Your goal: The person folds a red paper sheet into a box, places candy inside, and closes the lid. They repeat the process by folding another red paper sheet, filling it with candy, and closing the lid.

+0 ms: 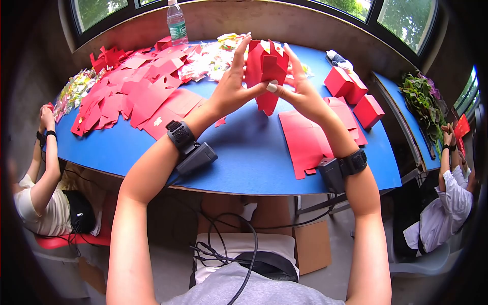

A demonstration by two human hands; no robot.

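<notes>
Between my two hands, above the blue table, is a partly folded red paper box (262, 68). Its top flaps stand up, and small yellow-and-white pieces show at the opening. My left hand (235, 84) grips the box's left side, fingers pointing up and thumb across the front. My right hand (301, 91) holds the right side, its thumb meeting the left thumb near the lower front. A red flap hangs below the thumbs. Flat red box sheets (305, 140) lie under my right forearm.
The blue table (234, 168) carries a heap of red sheets (137, 91), wrapped sweets (211, 61), a water bottle (177, 25) and folded red boxes (366, 109). People sit at both sides, a sleeve (452, 198) showing at right. Dark cables (249, 239) cross my lap.
</notes>
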